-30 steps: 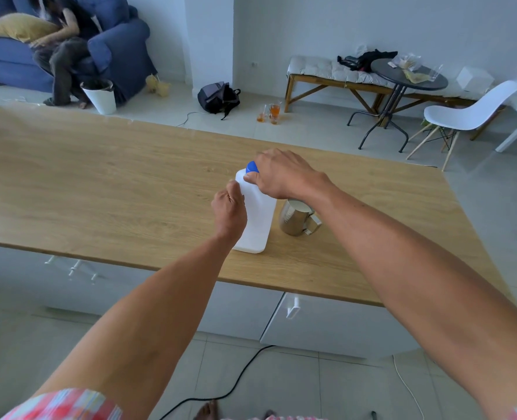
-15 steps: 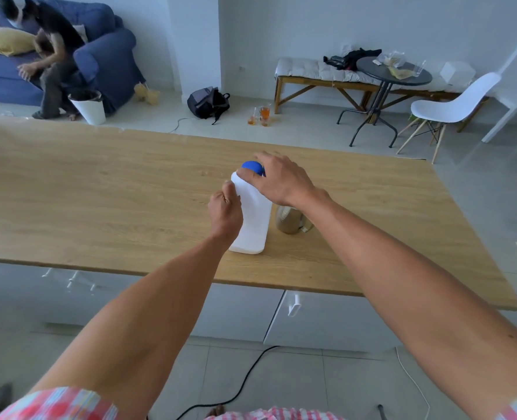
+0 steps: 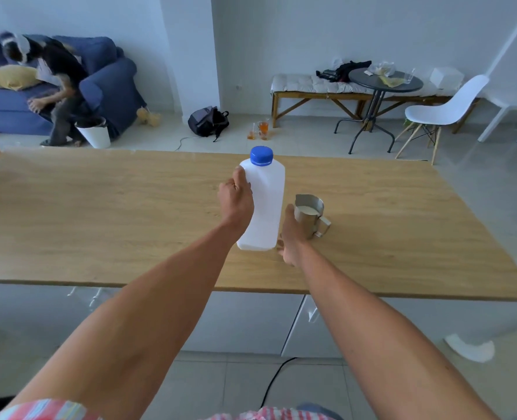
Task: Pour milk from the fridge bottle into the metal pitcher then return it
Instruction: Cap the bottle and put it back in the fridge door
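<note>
Left hand [image 3: 236, 198] held a capped bottle [image 3: 265, 204] in its grip on the counter [image 3: 99, 213]; right hand [image 3: 290, 234], grip loose, sat beside the pitcher [image 3: 310, 215].

A white milk bottle [image 3: 265, 204] of matt, slightly translucent plastic stands on the surface [image 3: 99, 213], which is pale wood with a fine visible grain and a smooth, low-sheen finish. The left hand's [image 3: 236, 198] fingers [image 3: 239, 176] wrap the bottle's smooth side. Above those fingers sits a blue cap [image 3: 261, 156] of glossy plastic with a ribbed edge. Just beyond the right hand's [image 3: 290, 237] fingers stands a pitcher [image 3: 310, 215] of brushed metal, dull grey with soft reflections, holding white milk. The cabinet fronts [image 3: 245, 322] below the wood look smooth and matt white. The floor [image 3: 208, 389] is pale, smooth tile.
</note>
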